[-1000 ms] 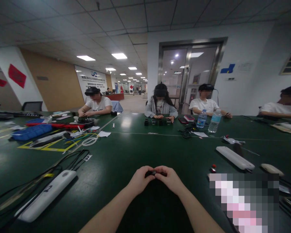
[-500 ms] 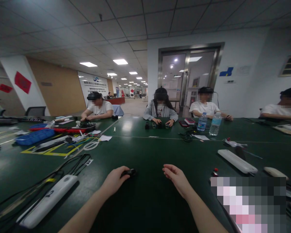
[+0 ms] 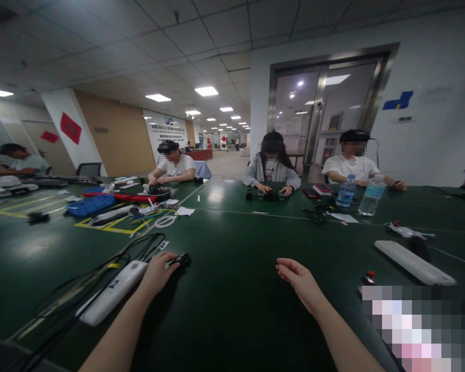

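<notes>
At my far left, beyond my reach, a blue tray [image 3: 91,205] sits on the green table [image 3: 225,289] among loose wires and a red strip. Nearer to me lies a white power strip [image 3: 112,294] marked with a 2, dark cables [image 3: 139,253] running over and past it. Just right of its upper end is my left hand [image 3: 158,271], turned palm inward, fingers and thumb closed on the near end of a small black object [image 3: 182,260]. The object sticks out past my fingertips to the right and slightly forward; its details are too dark to make out, and I cannot tell whether its underside touches the tabletop. So it lies with my left hand, well apart from my right. Across the table, between my two hands, a person in a grey top [image 3: 271,165] has both hands by a row of small dark pieces [image 3: 269,195]. My right hand [image 3: 296,276] hovers over the tabletop, half open, fingers loosely curled with the thumb near them, and I see it holding nothing. Further right stand two water bottles [image 3: 346,191], and nearer me a small red-topped item [image 3: 369,278] and another white strip [image 3: 414,262].
</notes>
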`<action>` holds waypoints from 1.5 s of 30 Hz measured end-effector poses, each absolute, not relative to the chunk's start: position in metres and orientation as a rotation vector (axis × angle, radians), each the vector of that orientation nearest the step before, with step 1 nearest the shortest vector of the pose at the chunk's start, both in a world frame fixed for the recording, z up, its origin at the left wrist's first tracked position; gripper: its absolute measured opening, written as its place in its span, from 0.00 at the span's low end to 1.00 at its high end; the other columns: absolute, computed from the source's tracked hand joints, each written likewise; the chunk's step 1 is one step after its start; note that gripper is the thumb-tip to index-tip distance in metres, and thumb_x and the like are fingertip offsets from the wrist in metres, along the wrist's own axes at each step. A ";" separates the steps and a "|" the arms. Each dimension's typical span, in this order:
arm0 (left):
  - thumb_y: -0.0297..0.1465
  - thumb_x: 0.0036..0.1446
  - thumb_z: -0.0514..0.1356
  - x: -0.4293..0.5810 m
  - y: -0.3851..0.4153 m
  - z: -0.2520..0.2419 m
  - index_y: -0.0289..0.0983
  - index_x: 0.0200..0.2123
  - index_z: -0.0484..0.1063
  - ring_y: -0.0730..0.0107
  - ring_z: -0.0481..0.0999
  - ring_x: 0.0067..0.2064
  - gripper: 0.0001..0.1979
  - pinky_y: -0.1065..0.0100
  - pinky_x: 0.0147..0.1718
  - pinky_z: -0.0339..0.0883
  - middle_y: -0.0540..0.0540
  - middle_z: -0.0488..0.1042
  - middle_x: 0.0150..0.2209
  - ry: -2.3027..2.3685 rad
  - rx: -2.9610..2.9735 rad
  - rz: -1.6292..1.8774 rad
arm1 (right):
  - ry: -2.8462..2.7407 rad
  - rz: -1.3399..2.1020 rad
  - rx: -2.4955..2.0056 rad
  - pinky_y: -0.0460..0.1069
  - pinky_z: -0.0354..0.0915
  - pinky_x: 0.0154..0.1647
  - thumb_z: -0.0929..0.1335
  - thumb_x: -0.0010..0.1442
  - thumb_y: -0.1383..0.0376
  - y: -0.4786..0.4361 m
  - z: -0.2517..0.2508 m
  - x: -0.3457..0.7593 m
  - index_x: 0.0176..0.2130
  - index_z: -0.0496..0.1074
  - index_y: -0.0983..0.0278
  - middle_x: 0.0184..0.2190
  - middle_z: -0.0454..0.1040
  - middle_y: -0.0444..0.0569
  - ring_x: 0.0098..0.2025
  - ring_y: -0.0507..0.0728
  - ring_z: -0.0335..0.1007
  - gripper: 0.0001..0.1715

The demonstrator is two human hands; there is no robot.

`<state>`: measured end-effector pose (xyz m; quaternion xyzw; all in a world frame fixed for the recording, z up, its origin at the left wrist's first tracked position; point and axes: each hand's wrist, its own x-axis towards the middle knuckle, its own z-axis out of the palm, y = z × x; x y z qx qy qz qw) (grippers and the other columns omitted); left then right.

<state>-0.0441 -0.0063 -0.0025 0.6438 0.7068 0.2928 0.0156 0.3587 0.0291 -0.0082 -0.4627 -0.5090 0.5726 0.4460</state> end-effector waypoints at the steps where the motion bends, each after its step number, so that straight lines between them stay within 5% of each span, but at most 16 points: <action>1: 0.37 0.45 0.55 -0.043 -0.006 -0.002 0.37 0.32 0.71 0.60 0.68 0.43 0.12 0.63 0.46 0.59 0.43 0.72 0.37 2.220 2.005 0.910 | -1.269 1.425 -1.148 0.54 0.61 0.47 0.67 0.48 0.59 0.030 -0.008 0.359 0.41 0.70 0.61 0.39 0.72 0.48 0.44 0.59 0.67 0.18; 8: 0.34 0.47 0.53 -0.047 -0.005 -0.012 0.36 0.37 0.69 0.65 0.71 0.36 0.14 0.66 0.37 0.63 0.45 0.72 0.34 2.182 1.864 0.856 | -1.292 1.432 -1.182 0.55 0.61 0.47 0.67 0.48 0.59 0.031 -0.010 0.360 0.42 0.69 0.61 0.40 0.72 0.48 0.46 0.60 0.66 0.19; 23: 0.41 0.47 0.53 -0.040 -0.014 -0.001 0.39 0.37 0.66 0.65 0.74 0.35 0.16 0.68 0.36 0.63 0.49 0.76 0.31 2.119 1.730 0.873 | -1.246 1.438 -1.182 0.55 0.62 0.47 0.69 0.45 0.60 0.033 -0.011 0.358 0.40 0.70 0.61 0.38 0.73 0.48 0.44 0.60 0.67 0.19; 45: 0.37 0.43 0.56 -0.027 -0.006 -0.004 0.40 0.37 0.71 0.65 0.72 0.35 0.16 0.67 0.36 0.63 0.49 0.73 0.31 2.178 1.813 0.807 | -1.302 1.407 -1.187 0.54 0.63 0.45 0.68 0.45 0.59 0.034 -0.013 0.358 0.40 0.70 0.61 0.38 0.73 0.49 0.43 0.59 0.67 0.20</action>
